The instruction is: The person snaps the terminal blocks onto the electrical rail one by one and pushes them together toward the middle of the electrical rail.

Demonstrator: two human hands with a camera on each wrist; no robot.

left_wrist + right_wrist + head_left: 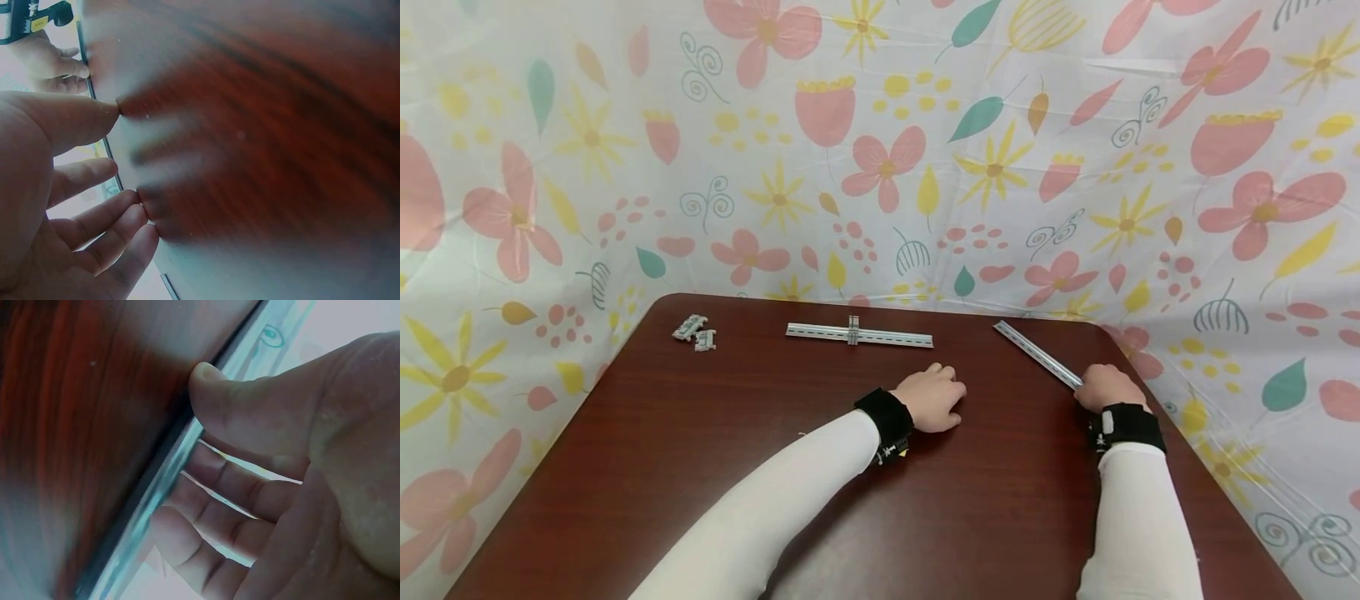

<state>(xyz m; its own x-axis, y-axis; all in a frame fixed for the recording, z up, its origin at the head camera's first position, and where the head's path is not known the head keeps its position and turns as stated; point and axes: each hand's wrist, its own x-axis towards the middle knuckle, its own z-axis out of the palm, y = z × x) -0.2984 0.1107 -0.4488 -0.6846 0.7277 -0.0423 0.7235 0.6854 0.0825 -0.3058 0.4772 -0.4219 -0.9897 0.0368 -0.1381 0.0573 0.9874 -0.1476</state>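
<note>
My right hand (1108, 388) grips the near end of a slotted metal DIN rail (1037, 354), which lies slantwise at the right of the table. In the right wrist view, the thumb and fingers (215, 465) lie on opposite sides of the rail (140, 531). My left hand (928, 400) rests near the middle of the table with its fingers spread and loosely bent. Its fingertips (128, 195) touch the tabletop and hold nothing. Behind it lies a second DIN rail (895, 337), with small grey clip-on pieces (853, 331) across its middle.
Several loose grey clip-on pieces (691, 327) lie at the back left corner of the dark wooden table (625, 467). A flower-patterned cloth (880, 167) hangs behind the table and along its sides.
</note>
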